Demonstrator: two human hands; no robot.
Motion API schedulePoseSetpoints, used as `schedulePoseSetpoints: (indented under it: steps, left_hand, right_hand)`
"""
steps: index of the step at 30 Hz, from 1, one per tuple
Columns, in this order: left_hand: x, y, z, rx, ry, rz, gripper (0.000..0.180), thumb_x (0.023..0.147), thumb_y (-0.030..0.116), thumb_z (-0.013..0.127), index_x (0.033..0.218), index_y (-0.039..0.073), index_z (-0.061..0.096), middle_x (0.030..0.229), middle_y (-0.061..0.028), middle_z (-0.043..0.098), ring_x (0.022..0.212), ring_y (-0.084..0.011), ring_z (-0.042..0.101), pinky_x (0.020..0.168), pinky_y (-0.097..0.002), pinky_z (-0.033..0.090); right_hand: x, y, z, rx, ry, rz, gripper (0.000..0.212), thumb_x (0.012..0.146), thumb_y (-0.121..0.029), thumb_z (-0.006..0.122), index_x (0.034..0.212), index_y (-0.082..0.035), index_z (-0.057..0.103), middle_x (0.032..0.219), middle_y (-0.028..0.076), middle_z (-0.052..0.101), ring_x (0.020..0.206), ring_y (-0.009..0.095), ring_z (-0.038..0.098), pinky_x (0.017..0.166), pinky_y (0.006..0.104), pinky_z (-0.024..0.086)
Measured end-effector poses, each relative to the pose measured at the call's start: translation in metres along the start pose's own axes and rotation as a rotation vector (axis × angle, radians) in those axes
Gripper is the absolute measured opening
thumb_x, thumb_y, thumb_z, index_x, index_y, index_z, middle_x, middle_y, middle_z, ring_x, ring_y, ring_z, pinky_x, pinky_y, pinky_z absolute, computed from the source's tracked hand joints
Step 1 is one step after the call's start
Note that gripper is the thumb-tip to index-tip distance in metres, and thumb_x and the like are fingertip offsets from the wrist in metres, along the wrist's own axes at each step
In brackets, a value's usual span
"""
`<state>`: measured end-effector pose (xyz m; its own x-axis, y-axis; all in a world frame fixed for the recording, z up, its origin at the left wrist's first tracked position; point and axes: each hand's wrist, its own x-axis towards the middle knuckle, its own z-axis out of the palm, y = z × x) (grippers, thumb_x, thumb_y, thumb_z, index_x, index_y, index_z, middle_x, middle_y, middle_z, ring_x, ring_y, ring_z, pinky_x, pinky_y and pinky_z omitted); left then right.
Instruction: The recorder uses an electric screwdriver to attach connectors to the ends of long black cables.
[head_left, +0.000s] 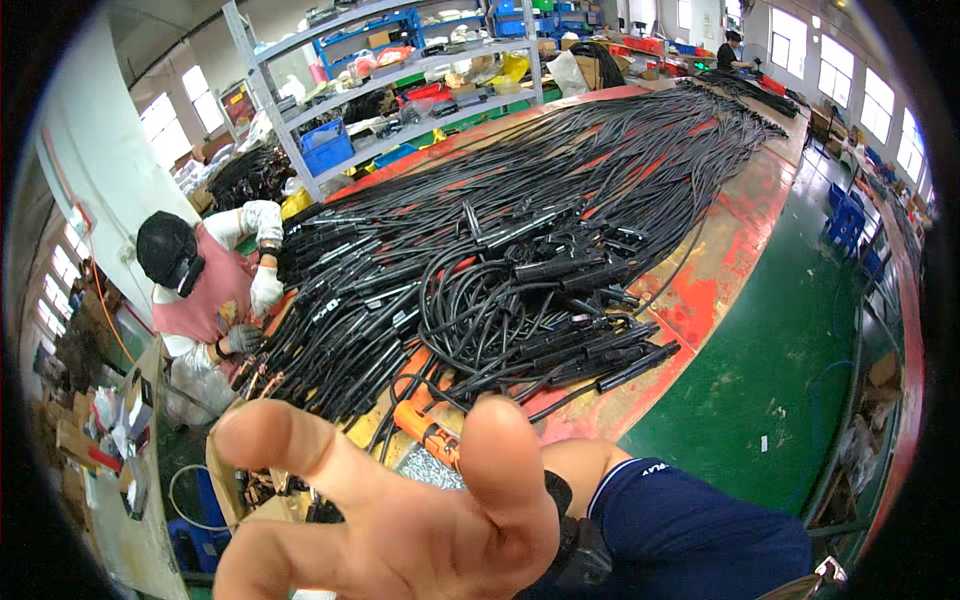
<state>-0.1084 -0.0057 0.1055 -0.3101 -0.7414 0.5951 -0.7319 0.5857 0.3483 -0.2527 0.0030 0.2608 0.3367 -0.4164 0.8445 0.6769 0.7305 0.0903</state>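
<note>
My right hand [390,510] is raised close to the camera, its palm showing and its fingers spread. Nothing is in it. A black band [580,555] circles the wrist, and a navy sleeve [700,530] covers the upper arm. Just beyond the fingers, an orange power tool [425,430] lies at the table's near edge, beside a heap of small silvery metal parts [425,465]. Behind them a large pile of black cables [480,310] with black cylindrical ends [570,270] spreads along the table. My left hand is out of view.
A co-worker [205,280] in a black cap and pink apron stands at the left, gloved hands at the cables. Grey shelving [400,75] with bins stands behind the long table [735,235]. A side bench [130,500] is at the lower left; blue stools [845,215] stand right.
</note>
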Motion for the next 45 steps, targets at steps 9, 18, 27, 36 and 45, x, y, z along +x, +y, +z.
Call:
schedulePoseSetpoints:
  steps: [9,18,27,36,45]
  left_hand:
    - [-0.043,-0.026,-0.081,-0.005,0.754,-0.472,0.028,0.102,0.037,0.051,0.106,0.011,0.062,0.069,0.0035,0.051,0.055,-0.0117,0.046,0.049,-0.0309,0.036]
    - [-0.109,-0.011,-0.143,-1.235,1.271,-0.685,0.029,0.102,0.038,0.052,0.105,0.012,0.063,0.067,0.0045,0.050,0.054,-0.0110,0.045,0.047,-0.0306,0.035]
    - [-0.073,0.014,-0.154,-1.271,1.203,-0.437,0.036,0.105,0.047,0.044,0.091,0.015,0.055,0.053,0.0086,0.021,0.043,-0.0064,0.020,0.044,-0.0253,0.019]
    - [-0.136,-0.062,-0.122,0.162,0.964,-0.745,0.044,0.095,0.022,0.063,0.131,0.000,0.050,0.115,-0.0134,0.060,0.104,-0.0219,0.059,0.090,-0.0352,0.050]
    - [-0.180,0.025,-0.112,0.102,0.339,-0.793,0.024,0.096,0.027,0.058,0.101,0.006,0.068,0.085,-0.0162,0.065,0.077,-0.0291,0.065,0.068,-0.0368,0.050]
  right_hand:
    - [-0.011,0.072,-0.025,-0.050,-0.018,0.165,0.077,0.100,-0.057,0.043,0.149,-0.004,0.016,0.129,0.025,0.045,0.118,0.038,0.053,0.095,0.0551,0.051]
    - [-0.099,0.022,-0.169,-2.041,0.006,0.569,0.060,0.076,0.001,0.059,0.135,-0.007,0.055,0.130,0.020,0.058,0.123,0.037,0.054,0.108,0.0441,0.041]
    - [-0.106,0.026,-0.151,-1.659,-0.193,0.703,0.064,0.080,-0.008,0.075,0.138,-0.012,0.050,0.120,0.016,0.057,0.104,0.026,0.063,0.087,0.0368,0.052]
    - [-0.051,0.063,-0.183,-1.615,0.210,0.740,0.030,0.082,0.006,0.056,0.110,-0.002,0.061,0.089,0.005,0.067,0.088,0.023,0.066,0.084,0.0334,0.052]
    - [-0.061,0.096,-0.220,-1.779,-0.029,0.958,0.020,0.090,-0.017,0.064,0.084,-0.001,0.055,0.069,0.013,0.061,0.061,0.026,0.063,0.055,0.0374,0.048]
